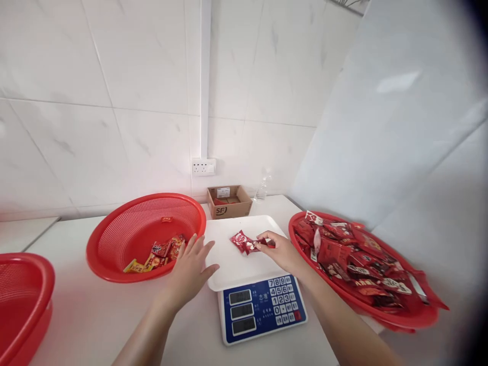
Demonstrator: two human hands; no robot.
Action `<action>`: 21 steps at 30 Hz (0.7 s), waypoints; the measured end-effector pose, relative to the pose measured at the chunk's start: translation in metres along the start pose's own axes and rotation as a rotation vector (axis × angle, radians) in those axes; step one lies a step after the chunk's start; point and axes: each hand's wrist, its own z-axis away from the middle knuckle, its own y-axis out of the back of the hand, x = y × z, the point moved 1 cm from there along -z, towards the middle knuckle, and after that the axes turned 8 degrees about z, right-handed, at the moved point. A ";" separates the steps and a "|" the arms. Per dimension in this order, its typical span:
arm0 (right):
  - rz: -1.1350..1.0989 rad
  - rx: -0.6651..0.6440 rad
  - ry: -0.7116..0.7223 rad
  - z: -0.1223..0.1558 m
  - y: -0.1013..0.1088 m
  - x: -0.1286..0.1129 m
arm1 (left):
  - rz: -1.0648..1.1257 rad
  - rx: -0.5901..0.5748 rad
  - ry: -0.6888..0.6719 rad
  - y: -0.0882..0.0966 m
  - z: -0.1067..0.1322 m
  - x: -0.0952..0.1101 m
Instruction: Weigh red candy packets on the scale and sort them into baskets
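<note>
A digital scale [263, 310] with a white weighing tray [232, 274] stands before me. On the tray lies a red snack packet [239, 239], and beside it a second, dark red snack packet [251, 246] is pinched by the fingers of my right hand [279, 250]. My left hand [193, 272] has its fingers spread and holds nothing. It is over the gap between the tray and a red mesh basket [101, 254], where several yellow and red snack packets [162, 254] lie at the bottom.
At right, a red basket [292, 223] is heaped with red snack packets [354, 259]. Another red basket [46, 284] is cut off at left. A cardboard box [231, 209] and a clear plastic object [263, 187] stand at the wall, below a socket [203, 166].
</note>
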 end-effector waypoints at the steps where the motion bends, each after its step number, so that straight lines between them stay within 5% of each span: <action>1: 0.012 0.019 -0.002 -0.002 -0.003 -0.001 | -0.002 -0.009 -0.001 0.000 0.001 0.001; 8: -0.031 -0.026 -0.023 -0.007 -0.007 0.015 | 0.014 -0.057 0.014 0.000 0.001 0.004; 13: 0.067 0.121 -0.107 -0.008 -0.008 0.027 | -0.010 -0.050 0.023 0.001 0.001 0.001; 21: 0.205 0.147 0.128 -0.003 -0.013 0.019 | -0.052 -0.029 0.063 0.012 0.000 -0.002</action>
